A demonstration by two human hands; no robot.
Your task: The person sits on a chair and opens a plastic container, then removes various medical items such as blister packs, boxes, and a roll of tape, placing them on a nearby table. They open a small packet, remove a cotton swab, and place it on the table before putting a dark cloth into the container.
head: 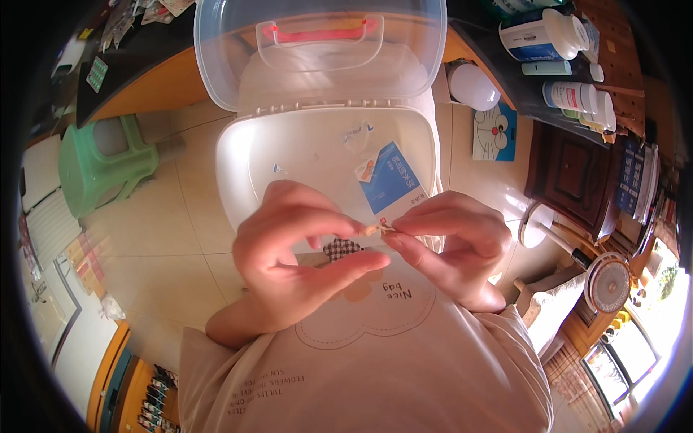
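Note:
A small crumpled tan strip (371, 230), perhaps an adhesive bandage, is pinched between the thumb and index finger of my right hand (460, 238). The strip's other end meets the index fingertip of my left hand (287, 254); whether it sticks there I cannot tell. My left thumb stands well apart from that finger. Both hands hover over the near rim of a white plastic storage box (260, 178). Inside it lie a blue and white carton (391, 178) with printing, a clear wrapper (357, 135) and a small wrapper scrap (280, 168).
The box's translucent lid (319, 59), with a red handle (325, 33), stands raised at the back. A green plastic stool (103, 168) is at left. White bottles (541, 35) crowd the dark tabletop at right. A fan (609, 284) stands farther right.

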